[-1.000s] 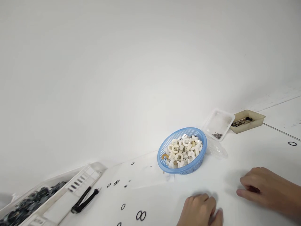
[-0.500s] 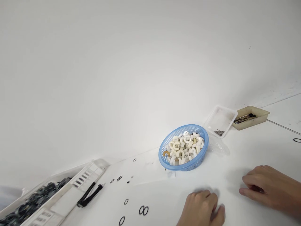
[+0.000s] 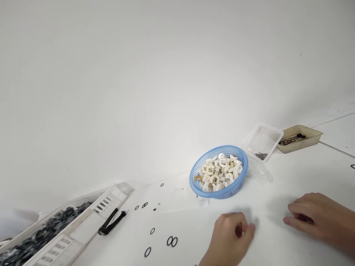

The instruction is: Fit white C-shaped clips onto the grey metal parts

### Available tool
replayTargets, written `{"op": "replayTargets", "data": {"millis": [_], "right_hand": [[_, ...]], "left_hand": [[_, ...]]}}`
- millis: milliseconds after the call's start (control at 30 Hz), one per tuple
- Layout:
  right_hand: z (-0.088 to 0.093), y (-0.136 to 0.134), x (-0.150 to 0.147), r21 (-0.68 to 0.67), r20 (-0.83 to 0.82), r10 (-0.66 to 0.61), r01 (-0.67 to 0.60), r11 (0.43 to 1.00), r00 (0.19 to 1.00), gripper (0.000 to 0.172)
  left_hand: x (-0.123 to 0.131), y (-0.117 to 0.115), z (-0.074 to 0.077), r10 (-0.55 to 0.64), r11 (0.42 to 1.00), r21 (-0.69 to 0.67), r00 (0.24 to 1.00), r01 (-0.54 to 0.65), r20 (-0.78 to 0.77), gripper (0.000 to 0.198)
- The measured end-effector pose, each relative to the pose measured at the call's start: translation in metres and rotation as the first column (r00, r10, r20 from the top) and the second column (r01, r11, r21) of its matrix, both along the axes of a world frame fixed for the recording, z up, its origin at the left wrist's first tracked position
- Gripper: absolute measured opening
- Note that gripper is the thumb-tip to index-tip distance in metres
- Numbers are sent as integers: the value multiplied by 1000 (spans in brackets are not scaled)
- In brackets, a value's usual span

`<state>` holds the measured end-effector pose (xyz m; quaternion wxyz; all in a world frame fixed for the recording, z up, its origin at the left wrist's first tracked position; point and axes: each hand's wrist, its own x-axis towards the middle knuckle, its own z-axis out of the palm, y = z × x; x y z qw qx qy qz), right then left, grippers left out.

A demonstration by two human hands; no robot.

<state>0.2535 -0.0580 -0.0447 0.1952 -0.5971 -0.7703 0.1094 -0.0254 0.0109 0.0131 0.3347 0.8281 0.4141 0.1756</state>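
Note:
My left hand [image 3: 229, 236] is closed just above the white table, its fingers curled in and the thumb stretched out to the right. Whatever it may hold is hidden inside the curl. To the right, my right hand [image 3: 316, 220] has its fingers bent inward over the thumb, and I cannot make out anything in it. Beyond both hands stands a blue plastic basket [image 3: 191, 184] heaped with white and cream C-shaped pieces [image 3: 216, 173]. Several black rings [image 3: 170, 241] lie left of my left hand.
Black-handled snips [image 3: 112, 222] lie beside a long white box [image 3: 74, 231] near dark rubbery parts [image 3: 47, 231]. Behind the basket are a white tray [image 3: 262, 138] with thin metal pins, a beige tray [image 3: 307, 142] and a thin rod [image 3: 337, 149]. A wall rises behind.
My left hand has moved up slightly and turned, so the opening between thumb and curled fingers shows. My right hand hardly moves. The view has shifted a little.

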Motion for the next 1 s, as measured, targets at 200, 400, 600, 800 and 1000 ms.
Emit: {"op": "replayTargets", "data": {"millis": [200, 400, 600, 800, 1000], "right_hand": [[11, -1, 0, -80, 0, 10, -10, 997, 1000, 51], [11, -1, 1, -104, 26, 20, -18, 994, 999, 50], [12, 1, 3, -41, -30, 15, -16, 999, 999, 53], [25, 2, -2, 10, -55, 33, -32, 999, 998, 49], [21, 3, 1, 42, -68, 37, -34, 999, 997, 49]], "left_hand": [[-26, 23, 13, 259, 957, -250, 817, -146, 515, 47], [-38, 44, 15, 378, 887, 8, 736, -462, 562, 41], [-38, 47, 8, 373, 846, 195, 813, -496, 446, 39], [-39, 55, 44, 330, 850, 387, 934, -356, 134, 25], [-25, 86, 87, 262, 887, 444, 928, -124, -264, 30]]}}
